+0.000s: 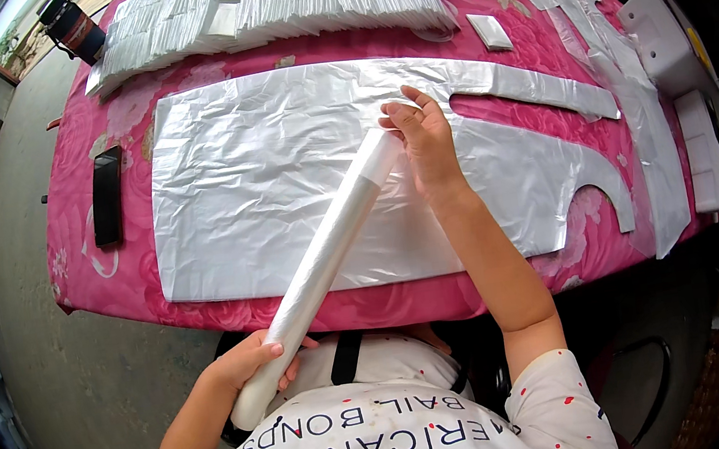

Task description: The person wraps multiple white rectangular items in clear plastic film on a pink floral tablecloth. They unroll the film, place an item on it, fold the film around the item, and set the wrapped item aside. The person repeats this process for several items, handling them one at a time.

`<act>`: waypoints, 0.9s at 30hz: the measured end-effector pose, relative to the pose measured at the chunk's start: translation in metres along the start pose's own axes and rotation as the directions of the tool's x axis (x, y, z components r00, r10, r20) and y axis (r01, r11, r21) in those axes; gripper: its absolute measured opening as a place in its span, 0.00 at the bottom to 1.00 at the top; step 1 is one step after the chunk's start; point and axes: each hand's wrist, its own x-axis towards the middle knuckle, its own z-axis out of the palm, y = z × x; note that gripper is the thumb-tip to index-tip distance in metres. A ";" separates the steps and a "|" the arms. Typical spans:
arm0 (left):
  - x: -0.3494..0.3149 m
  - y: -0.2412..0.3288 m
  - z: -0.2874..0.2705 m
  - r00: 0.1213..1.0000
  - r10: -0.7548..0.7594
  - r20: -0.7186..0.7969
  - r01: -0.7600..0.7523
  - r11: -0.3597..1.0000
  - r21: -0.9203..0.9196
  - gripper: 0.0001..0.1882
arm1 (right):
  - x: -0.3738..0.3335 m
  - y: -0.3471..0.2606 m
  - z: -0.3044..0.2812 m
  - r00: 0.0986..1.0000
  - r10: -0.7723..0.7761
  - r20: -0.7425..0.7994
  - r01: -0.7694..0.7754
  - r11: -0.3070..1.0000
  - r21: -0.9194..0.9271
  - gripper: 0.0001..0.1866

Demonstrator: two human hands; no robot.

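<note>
A long white roll of thin plastic film (313,254) slants up from my lap across the table edge. Its lower part rests in my left hand (255,365), whose fingers are wrapped round it. At the upper end, a clearer plastic sleeve (380,159) extends past the whiter roll. My right hand (423,137) is at the open rim of that sleeve, thumb and fingers bent against it; the exact grip is partly hidden. Under the roll, a flat apron-shaped sheet of shiny whitish plastic (250,166) lies spread out, its two strap-like arms pointing right.
A pink flowered cloth (147,282) covers the table. Many folded plastic packets (275,16) stand in rows at the back, with a small packet (490,31) apart from them. A black phone (108,197) lies left, a dark flask (72,30) behind it. Plastic strips (625,86) and white foam boxes (664,35) are right.
</note>
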 end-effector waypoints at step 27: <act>-0.035 -0.016 -0.027 0.984 -0.180 0.017 0.179 0.983 0.030 0.35 | 0.060 -0.059 -0.154 0.988 -0.114 -0.104 -0.010 0.626 -0.779 0.08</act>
